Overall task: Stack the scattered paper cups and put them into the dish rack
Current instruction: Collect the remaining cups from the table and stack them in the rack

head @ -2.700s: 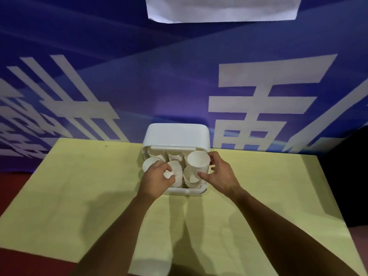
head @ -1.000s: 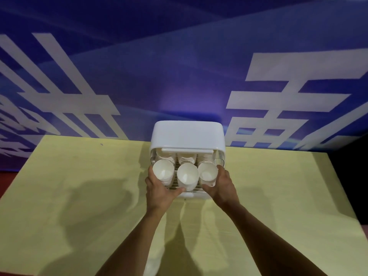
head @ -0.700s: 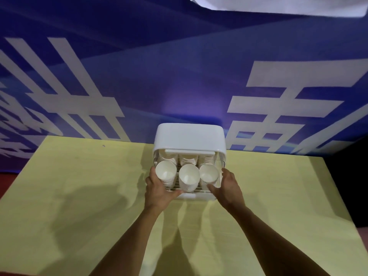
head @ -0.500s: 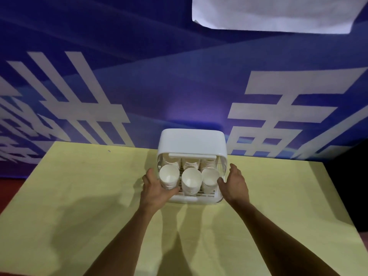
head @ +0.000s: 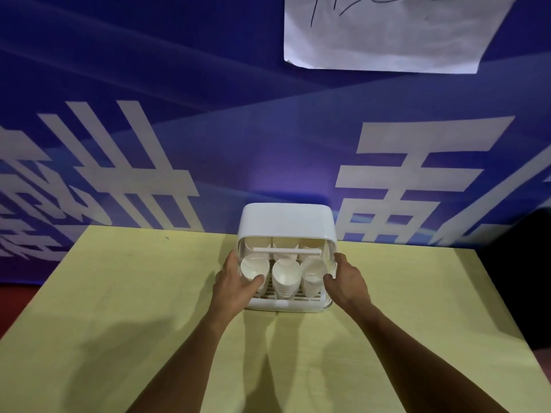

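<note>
The white dish rack (head: 286,219) stands at the far middle of the yellow table, its lid raised over the back. Three tilted stacks of white paper cups fill its front row: left (head: 250,268), middle (head: 286,275), right (head: 313,274). More cups (head: 284,243) stand behind a white bar. My left hand (head: 234,283) clasps the rack's left side, thumb resting on the left stack. My right hand (head: 347,280) clasps the right side, thumb at the front right corner.
The yellow table (head: 119,293) stretches left, right and toward me, with no loose cups on it in view. A blue banner (head: 208,129) with white characters hangs right behind the rack. A white paper sheet (head: 387,31) is stuck high on it.
My right hand set its cup stack into the front right slot. Both hands then slid outward from the cups to the rack's sides. The view tilted upward.
</note>
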